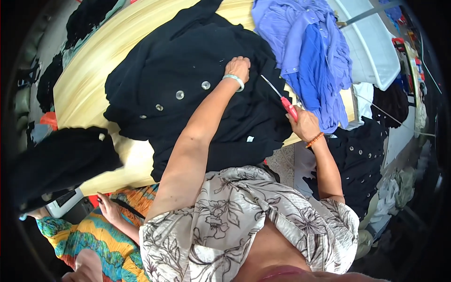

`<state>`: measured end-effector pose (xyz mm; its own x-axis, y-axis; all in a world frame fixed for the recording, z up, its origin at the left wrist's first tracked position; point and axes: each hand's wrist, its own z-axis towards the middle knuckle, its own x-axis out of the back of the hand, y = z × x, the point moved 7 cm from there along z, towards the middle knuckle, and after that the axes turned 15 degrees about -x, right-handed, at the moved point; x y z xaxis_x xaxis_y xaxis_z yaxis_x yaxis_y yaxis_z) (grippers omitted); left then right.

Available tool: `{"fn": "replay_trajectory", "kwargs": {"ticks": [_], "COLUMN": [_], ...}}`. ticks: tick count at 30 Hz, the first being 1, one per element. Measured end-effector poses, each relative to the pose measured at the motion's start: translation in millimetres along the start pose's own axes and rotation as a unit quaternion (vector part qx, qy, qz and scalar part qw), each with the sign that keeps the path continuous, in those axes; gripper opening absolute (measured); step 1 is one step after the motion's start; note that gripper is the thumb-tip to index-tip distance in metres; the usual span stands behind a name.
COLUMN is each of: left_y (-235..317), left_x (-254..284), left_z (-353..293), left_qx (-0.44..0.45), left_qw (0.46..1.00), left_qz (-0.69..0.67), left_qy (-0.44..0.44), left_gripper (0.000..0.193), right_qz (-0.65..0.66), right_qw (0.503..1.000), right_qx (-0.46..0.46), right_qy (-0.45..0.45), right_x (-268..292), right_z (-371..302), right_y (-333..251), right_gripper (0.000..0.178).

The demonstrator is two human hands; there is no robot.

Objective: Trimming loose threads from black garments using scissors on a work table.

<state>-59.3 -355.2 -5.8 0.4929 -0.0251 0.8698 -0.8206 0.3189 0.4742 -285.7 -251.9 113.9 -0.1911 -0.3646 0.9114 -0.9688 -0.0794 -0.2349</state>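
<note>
A black knit garment (155, 61) with a row of round, shiny buttons (180, 95) lies spread over the wooden table. My left hand (238, 68), wearing a pale bangle, is closed on the garment's cloth, right of the buttons; its fingertips are hidden. In my right hand (305, 124) is a red-handled tool (289, 107) with a long, thin metal shaft, whose exact kind I cannot tell. The shaft points up and left over the garment's right edge, its tip apart from my left hand. A small white label (250, 139) shows near the garment's lower edge.
Purple and blue garments (310, 61) are heaped on the right of the table (89, 84). Beyond them stands a white plastic bin (371, 47). More black buttoned clothing (354, 160) hangs at lower right. At lower left, a co-worker (98, 235) handles a blurred black garment (70, 160).
</note>
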Motion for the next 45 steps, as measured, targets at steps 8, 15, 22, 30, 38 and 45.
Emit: {"fn": "replay_trajectory", "kwargs": {"ticks": [8,15,22,30,38,45], "left_y": [-18.3,14.1,77.5,-3.0,-57.5,-94.4], "left_x": [7.9,30.0,97.2,234.9,212.2,246.7], "left_z": [-2.5,-51.7,-175.6,-293.1,-277.8,-282.5], "left_qx": [0.063,-0.052,-0.065,0.125,0.133,0.177], "left_qw": [0.959,0.971,0.964,0.935,0.961,0.937], "left_qz": [-0.268,-0.15,-0.149,0.22,0.234,0.193], "left_qy": [0.063,0.178,0.208,0.248,0.067,0.23], "left_gripper": [0.009,0.014,0.032,0.091,0.116,0.118], "right_qz": [0.004,0.04,0.025,0.043,0.011,0.034], "right_qw": [1.0,0.999,0.999,0.989,0.995,0.993], "right_qx": [0.006,0.007,-0.001,0.105,0.08,0.101], "right_qy": [-0.024,0.025,0.024,0.093,0.061,0.05], "right_x": [1.6,-1.0,-11.0,3.7,1.7,-2.5], "right_z": [13.5,12.1,6.8,6.2,7.1,6.0], "right_y": [-10.0,-16.2,-2.5,-35.4,-79.5,-86.0], "right_gripper": [0.031,0.025,0.024,0.029,0.029,0.025]}}
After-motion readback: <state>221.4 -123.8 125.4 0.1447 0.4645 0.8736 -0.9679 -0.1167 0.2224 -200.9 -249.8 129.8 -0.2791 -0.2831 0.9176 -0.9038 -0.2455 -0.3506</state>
